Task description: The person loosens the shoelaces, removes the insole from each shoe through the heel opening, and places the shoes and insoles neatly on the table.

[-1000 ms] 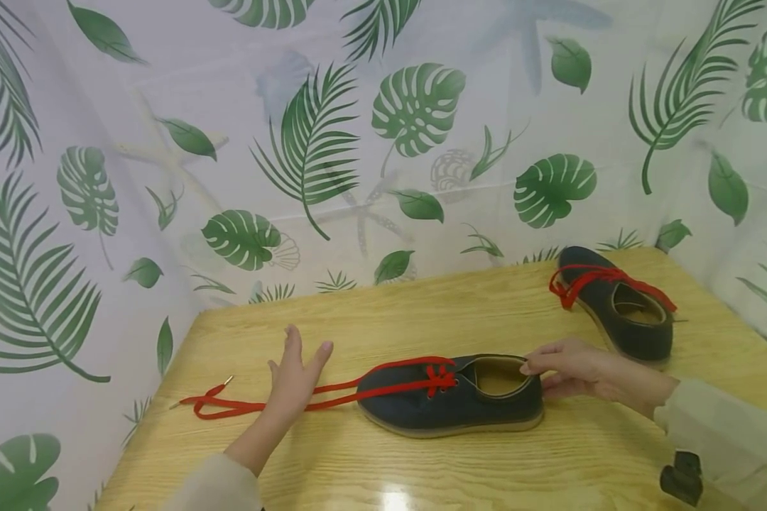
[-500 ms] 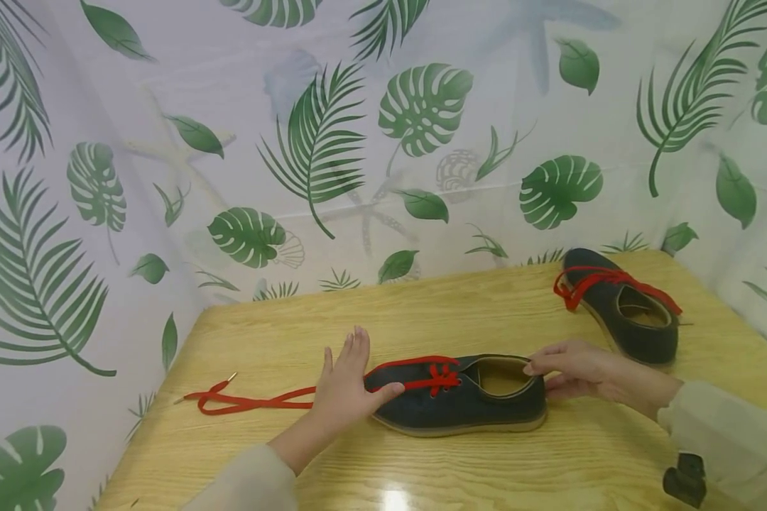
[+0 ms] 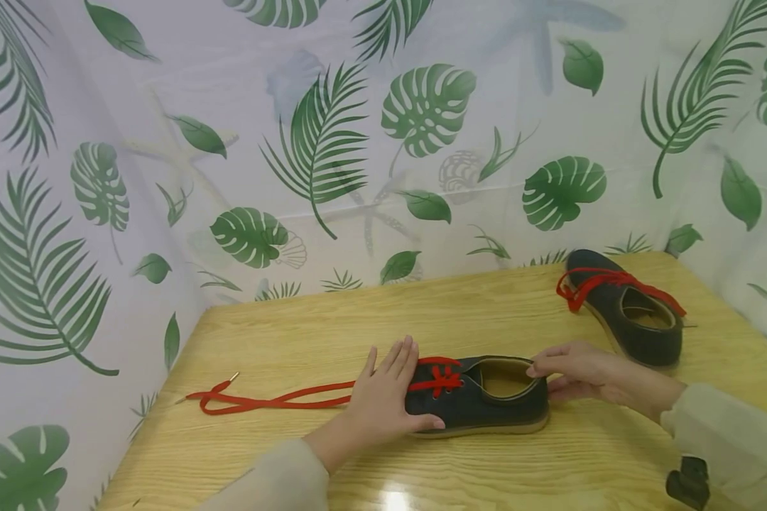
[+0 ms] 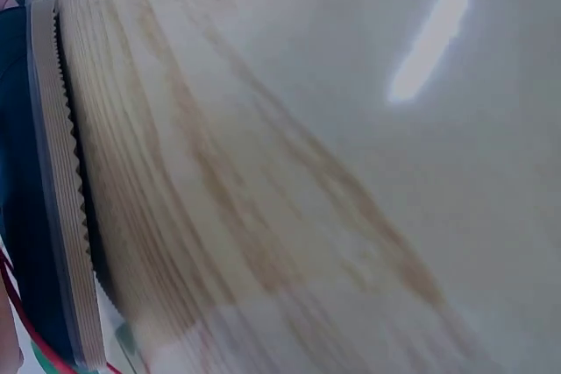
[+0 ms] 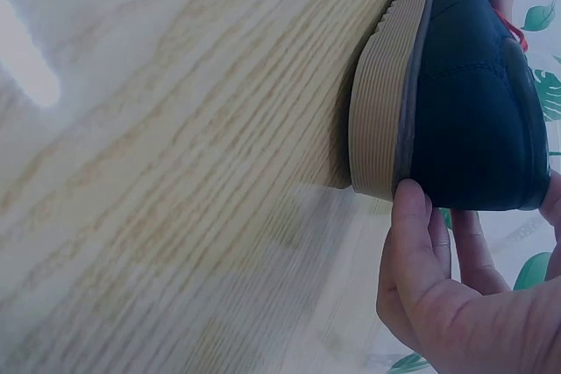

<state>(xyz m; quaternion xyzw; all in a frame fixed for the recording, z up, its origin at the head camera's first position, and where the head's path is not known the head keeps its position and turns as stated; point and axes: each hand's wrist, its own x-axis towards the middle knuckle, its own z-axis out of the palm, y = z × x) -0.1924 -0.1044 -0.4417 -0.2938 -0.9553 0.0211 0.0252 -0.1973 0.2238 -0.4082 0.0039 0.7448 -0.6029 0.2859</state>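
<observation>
A dark navy shoe [image 3: 505,410] lies sole down on the wooden table, its toe to the left. My left hand [image 3: 380,397] rests over the toe, fingers straight and thumb spread along the near side. At the heel, my right hand [image 3: 588,372] pinches the back rim, thumb at the opening's edge and fingers behind. The right wrist view shows fingertips of the right hand [image 5: 456,291] against the heel of the shoe [image 5: 469,111]. Red laces [image 3: 281,402] run out leftward from under the left hand. In the left wrist view only the shoe's side [image 4: 31,181] shows.
A second navy shoe [image 3: 655,344] with red laces stands at the back right of the table [image 3: 281,468]. Behind the table hangs a white cloth [image 3: 358,284] printed with green leaves. A dark device [image 3: 688,482] sits by the right sleeve.
My left hand has moved right, from above the loose laces onto the toe of the shoe. My right hand keeps its grip at the heel.
</observation>
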